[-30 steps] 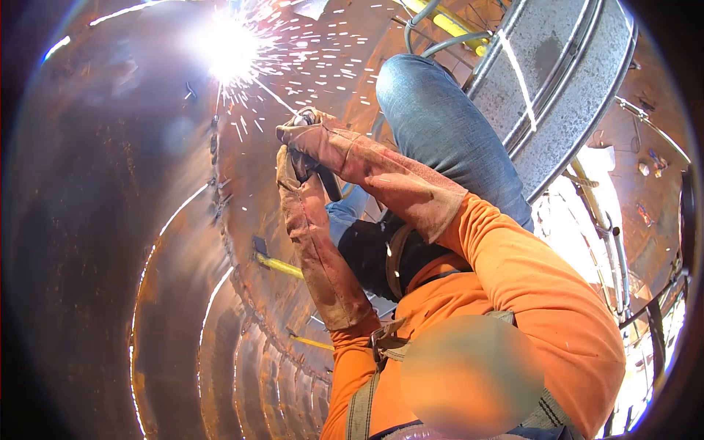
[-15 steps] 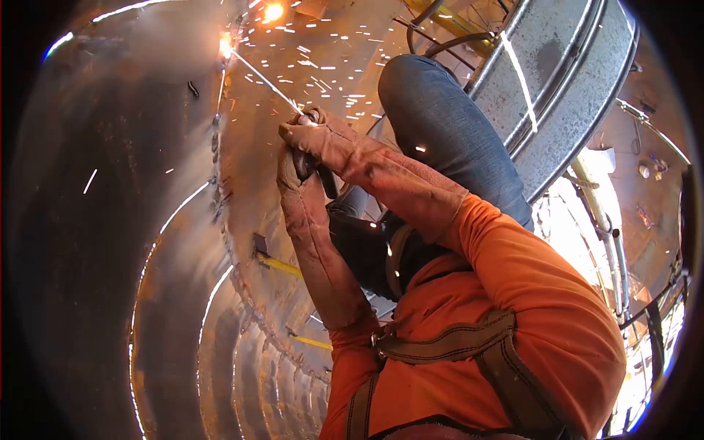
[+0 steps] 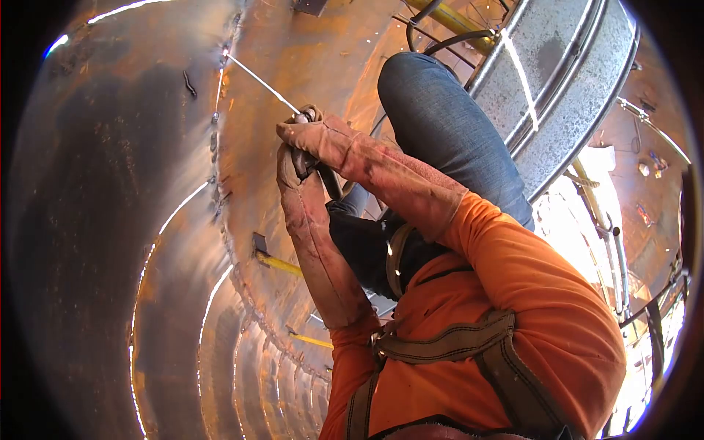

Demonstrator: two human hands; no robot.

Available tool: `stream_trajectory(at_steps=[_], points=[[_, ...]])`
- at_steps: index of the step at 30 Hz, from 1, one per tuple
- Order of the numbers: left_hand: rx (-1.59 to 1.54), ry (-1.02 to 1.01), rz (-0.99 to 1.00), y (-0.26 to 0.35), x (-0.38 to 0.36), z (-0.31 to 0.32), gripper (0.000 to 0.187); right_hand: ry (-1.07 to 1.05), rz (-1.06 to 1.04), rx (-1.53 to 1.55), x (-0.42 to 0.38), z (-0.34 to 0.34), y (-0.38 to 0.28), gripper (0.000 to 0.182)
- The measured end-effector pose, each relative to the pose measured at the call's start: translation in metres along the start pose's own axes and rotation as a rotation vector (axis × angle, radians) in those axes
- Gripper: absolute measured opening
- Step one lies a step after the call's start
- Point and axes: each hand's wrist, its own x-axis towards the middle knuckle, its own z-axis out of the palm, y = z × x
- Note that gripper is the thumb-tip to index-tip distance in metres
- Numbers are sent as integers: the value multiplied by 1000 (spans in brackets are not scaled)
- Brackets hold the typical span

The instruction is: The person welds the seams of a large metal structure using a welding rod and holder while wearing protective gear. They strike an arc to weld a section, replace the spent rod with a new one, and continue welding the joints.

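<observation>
Both of my hands are in leather gauntlets and are held close together in front of my knee. My right hand (image 3: 315, 132) is closed round a welding electrode holder (image 3: 302, 161), whose dark body shows between the gloves. Just below, my left hand (image 3: 288, 167) is also wrapped about it, though its fingers are mostly hidden. From the holder a thin, pale electrode (image 3: 262, 83) slants up and left. Its tip meets or nearly meets the seam (image 3: 215, 147) on the rusty steel wall; no bright arc shows there. A dark cable (image 3: 334, 183) loops below my right glove.
The curved steel wall (image 3: 88, 220) fills the left, with bright gaps along its plate edges. Yellow bars (image 3: 279, 264) stand against it. My bent knee (image 3: 425, 88) is beside a galvanized metal plank (image 3: 565, 66). Pipes and cables (image 3: 609, 227) lie at right.
The bright arc, spray of sparks and smoke at the electrode's tip are gone. Both hands and the electrode have barely moved.
</observation>
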Motion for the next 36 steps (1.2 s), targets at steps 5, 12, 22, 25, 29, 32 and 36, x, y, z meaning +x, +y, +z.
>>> stream_trajectory(at_steps=[5, 12, 22, 25, 29, 32, 36], points=[[560, 59, 6, 5, -6, -1, 39, 125, 93, 5, 3, 0, 9, 22], [425, 105, 44, -16, -7, -9, 35, -128, 90, -75, -4, -18, -4, 15], [382, 48, 11, -22, -1, -11, 33, -50, 120, -8, 7, -2, 16, 28], [688, 6, 102, -51, 7, -36, 35, -42, 64, 9, -3, 0, 2, 28], [539, 54, 62, -39, -2, -24, 37, -33, -9, 31, -14, 1, -13, 30], [-182, 23, -96, -7, 5, -6, 36, -75, -181, 14, -13, -4, -9, 29], [-164, -9, -28, -74, 18, -34, 32, 35, -24, -42, 3, 5, -1, 32]])
